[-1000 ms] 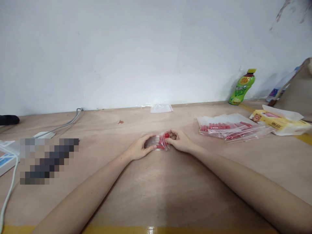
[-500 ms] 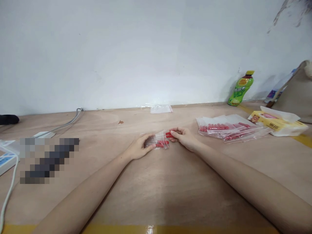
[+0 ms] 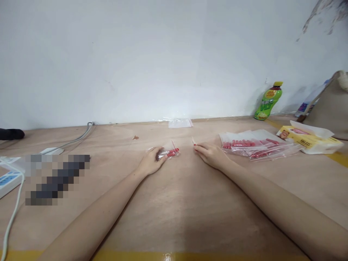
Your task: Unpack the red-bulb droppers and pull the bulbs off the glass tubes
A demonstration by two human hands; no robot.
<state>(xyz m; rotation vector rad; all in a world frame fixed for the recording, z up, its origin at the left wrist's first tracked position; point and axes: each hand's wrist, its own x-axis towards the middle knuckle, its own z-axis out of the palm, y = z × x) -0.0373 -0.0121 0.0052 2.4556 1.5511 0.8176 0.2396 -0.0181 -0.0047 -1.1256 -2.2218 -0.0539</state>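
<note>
Small clear bag [image 3: 173,145]: in the head view, it lay on the tabletop [image 3: 168,203] at the left hand [image 3: 150,161], its red-lined mouth turned rightward, red pieces [image 3: 172,153] showing inside.
Left fingers: curled round the bag's left end and gripping it, thumb on the near side.
Right fingers: pinched together on a slim stick [image 3: 193,140], red by the fingertips and pale beyond; the right hand [image 3: 212,154] stood apart from the bag.
Slip risk: the stick was held near its red part, so a loose pinch could have let it swivel or drop; its firmness could not be told.
Spill risk: the seal was too small to read; if open, tipping or squeezing the bag might have slid pieces out.
Room between hands: bare tabletop separated bag from stick, nothing standing in the way.
Right side: a stack of bags [image 3: 257,135] lay near the right hand, beside the tissue pack [image 3: 317,141]; a wide sweep could have shoved it.
Far edge: the wall [image 3: 152,61] closed off reach, a flat bag [image 3: 179,123] at its foot.
Left side: a power strip [image 3: 10,182] sat well apart from the left hand.
Near side: open tabletop ran down to a yellow strip [image 3: 130,256].
</note>
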